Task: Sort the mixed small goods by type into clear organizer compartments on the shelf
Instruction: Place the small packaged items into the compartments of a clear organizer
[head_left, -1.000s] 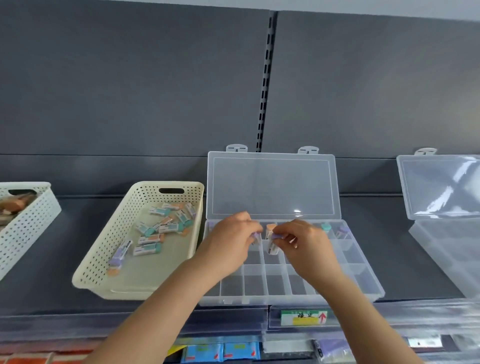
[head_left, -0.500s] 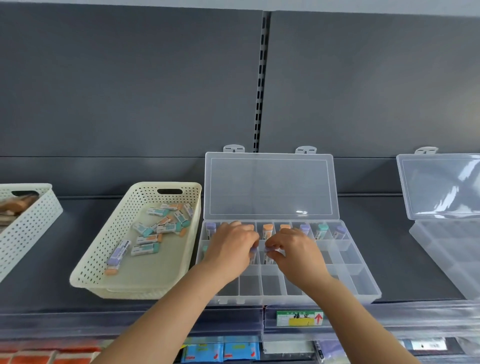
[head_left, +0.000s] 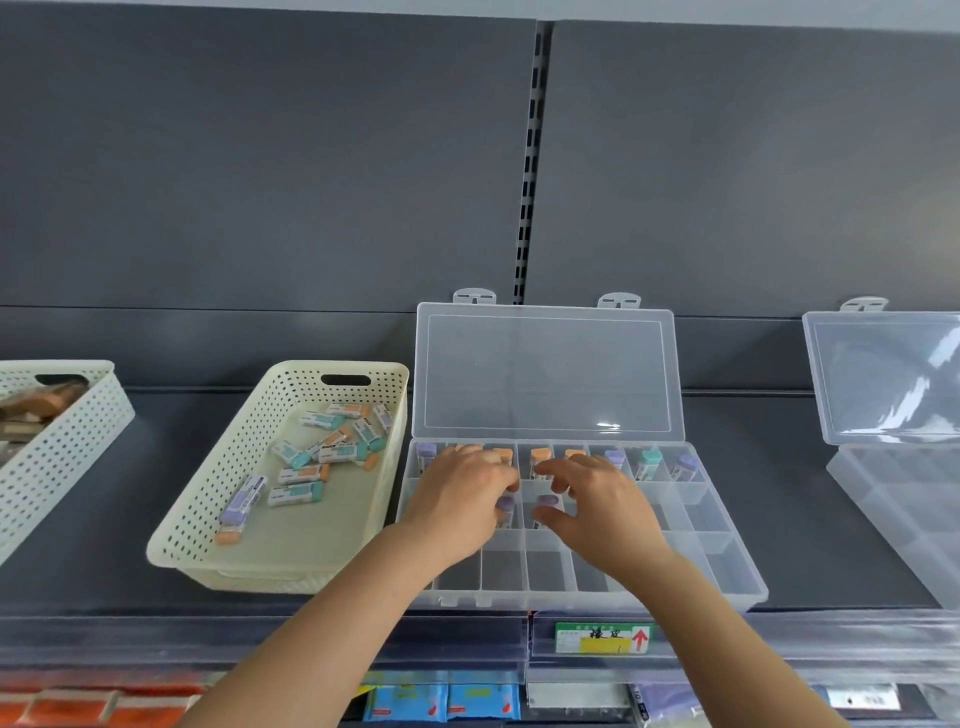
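Erasers with purple caps sit upright just under my fingertips, one (head_left: 505, 506) beneath my left hand (head_left: 460, 512) and one (head_left: 545, 506) beneath my right hand (head_left: 597, 506), in neighbouring middle-row cells of the clear organizer (head_left: 727, 566). My right fingers are spread and loose, thumb near the purple one but apparently not gripping; my left curls over its eraser, and I cannot tell whether it holds it. To finish well, I seat each eraser fully inside its walls before lifting away, then reach left of my left hand to the basket (head_left: 208, 512) of mixed erasers.
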